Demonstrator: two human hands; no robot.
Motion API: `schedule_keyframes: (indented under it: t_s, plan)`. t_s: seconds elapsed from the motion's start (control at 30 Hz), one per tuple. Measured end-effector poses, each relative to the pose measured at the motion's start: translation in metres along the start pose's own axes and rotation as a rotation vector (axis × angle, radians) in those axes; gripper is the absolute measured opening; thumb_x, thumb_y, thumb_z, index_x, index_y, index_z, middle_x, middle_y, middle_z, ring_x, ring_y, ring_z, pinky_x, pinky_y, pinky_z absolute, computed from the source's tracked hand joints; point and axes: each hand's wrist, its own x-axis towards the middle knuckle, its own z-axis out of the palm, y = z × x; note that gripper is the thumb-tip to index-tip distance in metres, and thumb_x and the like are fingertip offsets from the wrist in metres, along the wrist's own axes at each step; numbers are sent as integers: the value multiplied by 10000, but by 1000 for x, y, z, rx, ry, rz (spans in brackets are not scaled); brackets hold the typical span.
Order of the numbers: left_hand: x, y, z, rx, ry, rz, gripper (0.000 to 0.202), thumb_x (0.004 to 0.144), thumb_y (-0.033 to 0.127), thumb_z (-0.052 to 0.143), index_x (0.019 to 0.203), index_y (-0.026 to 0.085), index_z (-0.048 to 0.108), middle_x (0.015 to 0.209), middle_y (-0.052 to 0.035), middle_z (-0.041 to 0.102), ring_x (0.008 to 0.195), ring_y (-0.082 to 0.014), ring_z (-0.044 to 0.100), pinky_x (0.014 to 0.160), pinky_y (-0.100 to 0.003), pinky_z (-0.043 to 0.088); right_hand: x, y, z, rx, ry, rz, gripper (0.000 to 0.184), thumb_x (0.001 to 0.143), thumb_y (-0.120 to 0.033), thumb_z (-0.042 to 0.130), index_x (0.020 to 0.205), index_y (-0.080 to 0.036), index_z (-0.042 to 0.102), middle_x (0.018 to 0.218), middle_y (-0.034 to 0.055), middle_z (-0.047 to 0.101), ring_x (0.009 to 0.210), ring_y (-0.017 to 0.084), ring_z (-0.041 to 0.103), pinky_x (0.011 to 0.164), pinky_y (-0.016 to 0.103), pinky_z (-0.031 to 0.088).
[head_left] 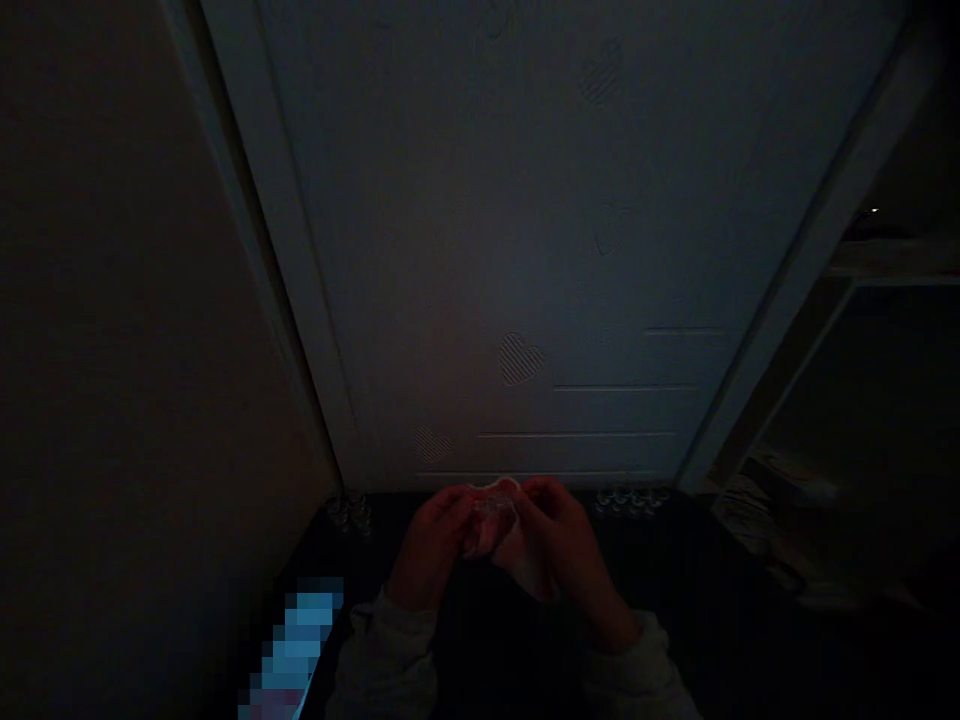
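Observation:
My left hand (430, 543) and my right hand (568, 540) are close together over the dark surface, fingers closed. Between them they pinch a limp, pinkish piece (525, 560) with a pale edge. Whether it is a cloth or a small pouch, I cannot tell in the dim light. A shiny, clear-looking part (493, 508) shows in its middle, near my left fingertips. The lower end droops below my right hand.
Small clear, round-topped items stand in groups on the black surface, some at the left (349, 512), several at the right (631, 498). A lit, blurred-out screen (296, 640) lies at lower left. Behind rises a pale panel (450, 250) with embossed hearts.

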Motion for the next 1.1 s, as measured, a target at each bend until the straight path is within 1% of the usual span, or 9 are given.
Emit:
schedule_keyframes:
  t_s: [0.1,0.2,0.33,0.5,0.63,0.77,0.97,1.03,1.1]
  plan:
    - [9,20,12,123,-1,37,276,636,363,712,771,132,642,570,6,605,468,-77,477,431,-189,328,14,-17,-5,69,-48,38,293,681,-437,671,713,-160,578,652,10,595,607,149,546,546,230,438]
    - [12,30,17,133,34,-1,259,578,339,733,697,138,622,549,1,608,453,-85,484,414,-189,343,21,-21,-11,125,-129,98,267,681,-418,674,729,-167,597,665,1,596,609,136,545,535,213,436]
    - [10,34,17,160,82,34,207,597,295,728,704,149,628,551,13,609,459,-79,495,429,-180,361,23,-24,-15,214,-164,145,245,627,-391,722,695,-187,604,651,-16,599,599,124,554,529,198,451]
    - [3,33,14,210,34,-16,107,654,259,703,675,177,638,541,28,596,479,-77,491,465,-180,383,17,-33,-14,278,-153,230,204,626,-375,721,717,-215,634,657,-8,624,559,127,562,489,206,459]
    - [-1,35,15,105,-15,-87,167,605,340,736,648,199,658,553,-1,590,485,-104,480,477,-225,400,12,-39,-13,243,-184,204,149,632,-359,713,706,-237,671,648,13,648,582,156,589,505,231,481]
    - [-3,37,15,52,-66,-134,240,566,430,748,670,226,675,535,-18,564,458,-118,447,434,-240,355,12,-40,-13,278,-244,156,92,646,-335,716,706,-271,690,668,12,649,597,163,597,527,247,494]
    - [-6,29,8,55,-152,-102,279,651,505,670,702,231,672,533,-8,521,478,-118,424,459,-245,354,13,-43,-12,252,-254,16,35,652,-280,728,650,-278,693,752,11,605,718,163,599,601,238,493]
    - [-8,28,9,38,-140,-90,294,660,516,654,659,222,656,539,-6,520,480,-117,435,459,-243,373,11,-45,-10,289,-274,34,50,648,-257,731,651,-271,683,766,4,600,719,151,592,601,226,486]
    - [-11,31,14,116,-78,-43,281,668,493,648,628,215,631,572,-6,562,511,-126,488,488,-243,417,8,-46,-7,358,-298,91,81,638,-237,737,648,-254,659,745,-7,597,677,132,579,585,215,478]
